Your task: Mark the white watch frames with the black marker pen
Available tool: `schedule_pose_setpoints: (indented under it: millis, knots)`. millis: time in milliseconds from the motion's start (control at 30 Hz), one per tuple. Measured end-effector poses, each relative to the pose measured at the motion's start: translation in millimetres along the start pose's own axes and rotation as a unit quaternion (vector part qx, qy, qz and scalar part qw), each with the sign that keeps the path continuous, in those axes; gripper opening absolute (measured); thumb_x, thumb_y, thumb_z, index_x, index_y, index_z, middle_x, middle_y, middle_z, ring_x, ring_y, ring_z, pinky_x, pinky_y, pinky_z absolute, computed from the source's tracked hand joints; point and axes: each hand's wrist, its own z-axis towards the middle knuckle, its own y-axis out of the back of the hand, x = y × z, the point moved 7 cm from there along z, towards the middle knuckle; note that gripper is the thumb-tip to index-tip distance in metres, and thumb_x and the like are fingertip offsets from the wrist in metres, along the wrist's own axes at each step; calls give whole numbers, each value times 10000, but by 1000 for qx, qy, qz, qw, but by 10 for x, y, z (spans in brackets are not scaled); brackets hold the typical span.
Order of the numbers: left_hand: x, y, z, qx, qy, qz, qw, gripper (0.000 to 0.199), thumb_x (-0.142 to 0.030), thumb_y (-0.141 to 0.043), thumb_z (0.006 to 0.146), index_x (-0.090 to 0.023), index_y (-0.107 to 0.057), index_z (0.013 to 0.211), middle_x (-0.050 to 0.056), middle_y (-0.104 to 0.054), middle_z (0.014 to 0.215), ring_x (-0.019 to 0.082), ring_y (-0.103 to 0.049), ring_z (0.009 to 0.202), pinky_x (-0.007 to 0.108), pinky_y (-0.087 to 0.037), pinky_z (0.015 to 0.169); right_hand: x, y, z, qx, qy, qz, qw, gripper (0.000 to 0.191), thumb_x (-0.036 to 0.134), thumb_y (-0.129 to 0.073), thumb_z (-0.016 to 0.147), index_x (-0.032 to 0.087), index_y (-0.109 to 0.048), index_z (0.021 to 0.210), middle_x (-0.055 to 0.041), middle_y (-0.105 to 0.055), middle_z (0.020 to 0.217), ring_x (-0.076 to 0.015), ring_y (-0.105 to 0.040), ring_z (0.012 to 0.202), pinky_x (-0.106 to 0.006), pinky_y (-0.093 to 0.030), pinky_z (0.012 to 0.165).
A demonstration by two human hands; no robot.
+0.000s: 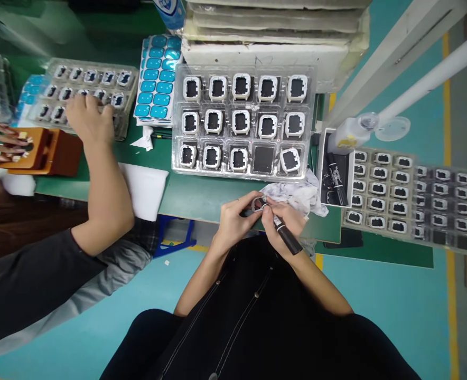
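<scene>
My left hand point(236, 217) pinches a small white watch-case frame point(259, 202), mostly covered by the fingers. A black marker pen point(287, 236) is gripped in my right hand point(283, 221), its tip end against the frame and its dark rear end sticking out toward my body. Both hands meet just over the front edge of the bench. Beyond them lies a clear plastic tray point(244, 171) of similar white frames in rows, with one pocket in the front row bare. A crumpled white cloth point(297, 194) is right behind my right hand.
On the right stand a white box point(350, 182) with another marker point(336, 179), a plastic bottle point(346, 138) and more frame trays point(388, 192). Blue sticker sheets point(156, 79) lie left. A co-worker's arm point(102, 174) reaches over another tray point(126, 113) beside an orange fixture point(59, 153).
</scene>
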Motion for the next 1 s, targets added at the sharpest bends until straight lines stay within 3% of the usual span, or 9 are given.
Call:
schedule_pose_setpoints:
  millis: [167, 233, 400, 633, 800, 1000]
  knots:
    - [-6, 20, -9, 3, 6, -12, 1000, 292, -332, -856, 998, -218, -875, 1267, 41, -882, 1042, 190, -829, 872, 289, -714, 906, -9, 6, 5, 0, -18, -2, 1000, 137, 159, -754, 1077, 291, -726, 1050, -26, -873, 1011, -266, -901, 972, -382, -763, 845]
    - [-2, 33, -12, 0, 11, -23, 1000, 301, -315, -869, 986, -215, -875, 1271, 37, -882, 1035, 185, -833, 872, 285, -717, 911, -4, 5, 4, 9, -22, 4, 1000, 133, 184, -749, 1086, 292, -720, 1014, -8, -858, 930, -274, -904, 986, -387, -765, 849]
    - [43, 22, -9, 2, 34, -99, 994, 451, -357, -966, 919, -189, -850, 1321, 54, -890, 1068, 208, -872, 923, 318, -757, 948, -89, 54, -20, -15, -106, 40, 993, 205, 321, -715, 1129, 299, -667, 931, 35, -753, 681, -292, -907, 960, -410, -759, 825]
    - [65, -3, -8, 17, 56, -127, 990, 554, -442, -1031, 854, -176, -842, 1302, 73, -903, 1056, 239, -896, 938, 353, -784, 940, -196, 75, -104, -54, -149, 86, 984, 257, 417, -719, 1140, 297, -609, 942, 46, -746, 655, -264, -870, 780, -396, -726, 744]
    - [56, 13, -1, 6, 64, -136, 989, 593, -465, -1059, 811, -168, -851, 1280, 82, -908, 1042, 250, -899, 939, 355, -785, 922, -360, 69, -238, -78, -211, 105, 969, 305, 495, -741, 1132, 288, -574, 982, 75, -741, 668, -197, -736, 533, -362, -685, 667]
    - [-29, 48, -27, -7, 44, -136, 990, 569, -504, -1039, 837, -157, -850, 1246, 73, -899, 995, 231, -884, 896, 337, -769, 898, -418, 106, -290, -150, -232, 143, 950, 371, 543, -771, 1111, 284, -550, 964, 95, -686, 629, -180, -686, 480, -374, -699, 688]
